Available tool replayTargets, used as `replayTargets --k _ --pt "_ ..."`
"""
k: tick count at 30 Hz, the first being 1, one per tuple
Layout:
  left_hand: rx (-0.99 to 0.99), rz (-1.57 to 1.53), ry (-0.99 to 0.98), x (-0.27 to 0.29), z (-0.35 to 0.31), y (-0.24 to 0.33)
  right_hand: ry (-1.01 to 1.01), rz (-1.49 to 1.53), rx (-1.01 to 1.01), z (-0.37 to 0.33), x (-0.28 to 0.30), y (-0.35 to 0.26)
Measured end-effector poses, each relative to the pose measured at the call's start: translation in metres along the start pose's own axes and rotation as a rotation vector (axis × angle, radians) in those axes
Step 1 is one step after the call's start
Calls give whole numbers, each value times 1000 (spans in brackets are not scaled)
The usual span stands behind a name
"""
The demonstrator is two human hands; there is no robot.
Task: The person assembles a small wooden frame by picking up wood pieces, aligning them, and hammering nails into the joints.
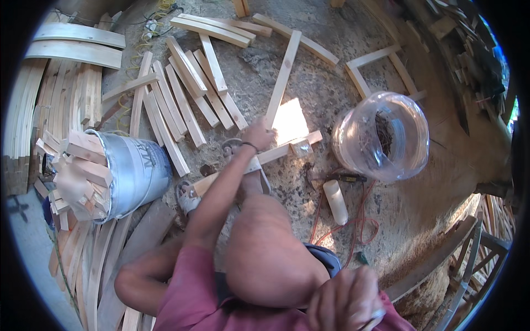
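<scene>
My left hand (258,135) reaches forward past my raised knee, its fingers closed around the near end of a long wooden slat (284,80). That slat slants away to the far right. Just below the hand, another wooden strip (281,151) lies across beside my foot, with a short wood block (301,147) against it. Close to my body at the lower right, my right hand (348,298) is curled up and slightly blurred. Something pale shows at its lower edge, and what its fingers hold, if anything, is hidden.
Cut slats (176,105) lie in rows at the far left. A bucket (141,174) of wood offcuts stands at the left. Right of centre are a clear plastic container (381,138), a white cylinder (335,202), a hammer (345,177), an orange cord (361,220) and a wooden frame (381,58).
</scene>
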State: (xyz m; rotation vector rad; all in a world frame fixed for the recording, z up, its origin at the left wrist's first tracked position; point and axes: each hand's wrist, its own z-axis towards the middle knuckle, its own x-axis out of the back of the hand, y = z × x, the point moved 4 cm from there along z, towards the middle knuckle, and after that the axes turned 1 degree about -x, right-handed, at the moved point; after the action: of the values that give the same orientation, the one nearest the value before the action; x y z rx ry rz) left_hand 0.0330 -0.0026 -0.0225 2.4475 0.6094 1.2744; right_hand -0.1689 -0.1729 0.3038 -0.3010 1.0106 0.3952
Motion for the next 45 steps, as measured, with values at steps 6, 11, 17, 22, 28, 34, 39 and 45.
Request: replayTargets --k 6,11,17,22,28,34,39,45 --pt "-2 79 292 -34 48 -5 137 -372 142 8 7 15" --pt "71 46 285 -39 76 -26 133 -500 156 14 1 26" --pt "-8 -1410 -279 -1 65 -1 53 -554 174 11 -6 30" --pt "-58 -1784 -520 102 24 0 -9 -544 125 15 -15 36" --pt "-88 -1256 -167 154 -45 -11 42 -615 205 2 -16 39" --pt "-384 -652 115 224 -115 -27 167 -505 -11 12 -17 30" --pt "-559 307 627 286 -210 -42 11 -1239 -124 72 -5 -3" --pt "-846 739 1013 252 -302 -88 -293 -2304 111 173 48 30"
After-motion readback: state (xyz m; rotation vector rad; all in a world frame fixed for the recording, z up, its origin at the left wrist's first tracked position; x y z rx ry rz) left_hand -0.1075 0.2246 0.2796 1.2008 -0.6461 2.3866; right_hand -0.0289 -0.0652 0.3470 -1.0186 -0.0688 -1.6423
